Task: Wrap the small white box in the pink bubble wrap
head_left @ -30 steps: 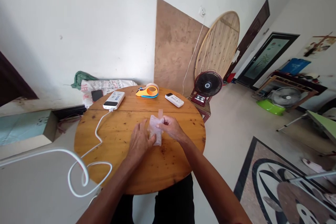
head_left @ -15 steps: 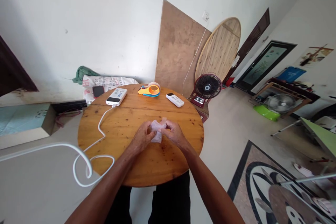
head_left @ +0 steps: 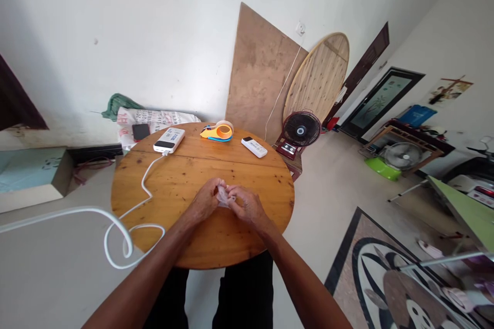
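Note:
Over the near middle of the round wooden table, my two hands meet around a small, crumpled, translucent pinkish-white piece of thin plastic. My left hand pinches its left side, fingers closed. On the other side my right hand grips it between thumb and fingers. Much of the plastic is covered by my fingers, so its full shape is hidden. Beyond my hands, an orange and blue tape dispenser lies toward the table's far edge.
A white power bank with a plugged-in white cable lies at the far left of the tabletop. Another white device lies at the far right. A dark fan stands beyond the table's right edge. Boards lean on the wall.
My hands have drawn closer together and bunched the plastic, so less of it shows. The whole view has shifted slightly.

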Available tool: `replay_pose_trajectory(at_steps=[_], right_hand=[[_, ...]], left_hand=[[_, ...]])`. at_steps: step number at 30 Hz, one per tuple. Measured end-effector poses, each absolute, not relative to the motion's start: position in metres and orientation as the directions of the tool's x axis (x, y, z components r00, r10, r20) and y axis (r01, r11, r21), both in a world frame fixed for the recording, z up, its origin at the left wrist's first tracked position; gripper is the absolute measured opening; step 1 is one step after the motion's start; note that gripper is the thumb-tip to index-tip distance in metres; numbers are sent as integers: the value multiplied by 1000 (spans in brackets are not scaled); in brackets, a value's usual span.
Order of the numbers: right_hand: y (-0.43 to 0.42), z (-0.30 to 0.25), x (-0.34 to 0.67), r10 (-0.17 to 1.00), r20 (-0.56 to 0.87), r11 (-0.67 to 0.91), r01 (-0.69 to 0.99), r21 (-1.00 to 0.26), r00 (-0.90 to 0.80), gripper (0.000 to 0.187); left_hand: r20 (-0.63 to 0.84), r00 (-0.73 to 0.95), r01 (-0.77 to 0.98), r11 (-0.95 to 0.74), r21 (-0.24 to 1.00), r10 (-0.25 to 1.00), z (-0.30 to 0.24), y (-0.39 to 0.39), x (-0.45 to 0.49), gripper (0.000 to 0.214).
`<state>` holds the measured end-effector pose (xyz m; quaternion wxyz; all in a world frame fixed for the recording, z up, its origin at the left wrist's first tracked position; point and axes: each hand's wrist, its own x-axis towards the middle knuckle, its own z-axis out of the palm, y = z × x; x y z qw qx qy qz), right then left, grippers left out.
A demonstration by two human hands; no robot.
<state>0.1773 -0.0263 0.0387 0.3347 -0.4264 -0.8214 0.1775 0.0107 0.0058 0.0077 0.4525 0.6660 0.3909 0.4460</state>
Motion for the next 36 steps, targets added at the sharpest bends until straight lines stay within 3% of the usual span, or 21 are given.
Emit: replay_pose_trajectory(at_steps=[9,14,21,24,28,30,32,34,36], right_hand=[[-35,28,183,747,450,664,555,-501,-489,22],[-34,17,185,720,486,693,557,-458,-496,31],[-31,15,184,757,487,654,528,-542,-436,29],[-22,27,187,839,390,536,458,-709,-379,19],[1,36,192,912,105,198,199,-960,-397,15],[12,32,191,922,-1,37,90,-995,-387,23],[19,25,190,940,-52,-48,19,-999,-338,28],[21,17,188,955,-54,-63,-21,-998,-292,30],[21,12,187,963,-43,-54,-35,-998,-265,32]], left_hand=[[337,379,298,-458,838,862,16,-21,-16,32],[339,318,427,-453,783,886,-4,-18,-9,44],[271,236,192,-318,928,933,4,-12,10,26],[145,251,128,-182,975,957,16,-11,7,29],[-66,248,373,-32,927,967,27,-3,1,39],[-48,203,521,-66,851,978,30,3,2,40],[12,189,557,-117,822,982,30,8,3,41],[30,266,399,-139,906,964,28,11,4,42],[55,385,111,-105,988,921,24,13,4,45]])
